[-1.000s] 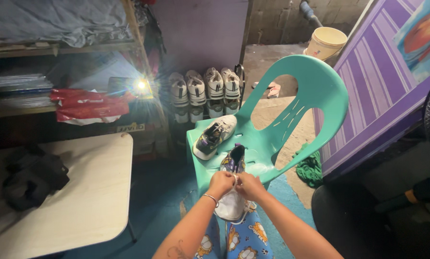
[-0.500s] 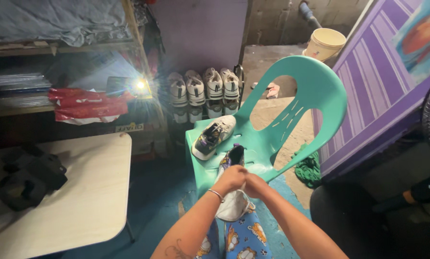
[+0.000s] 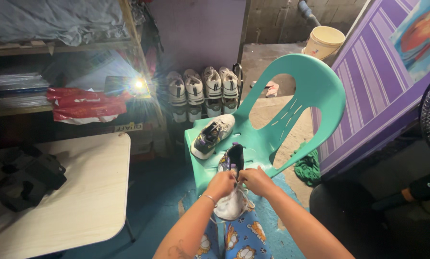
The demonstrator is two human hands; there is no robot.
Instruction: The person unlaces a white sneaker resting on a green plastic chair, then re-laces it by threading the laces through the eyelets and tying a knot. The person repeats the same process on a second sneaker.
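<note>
Both hands have drawn closer together over the last second — the left hand (image 3: 220, 184) and right hand (image 3: 256, 181) now meet on the white sneaker (image 3: 232, 192) held over the lap, fingers pinched at its laces. Its mate (image 3: 212, 135) lies on the green chair (image 3: 291, 110). The knot itself is hidden behind the knuckles.

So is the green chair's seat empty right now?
No, a sneaker lies on the green chair seat, beyond the hands.
</note>
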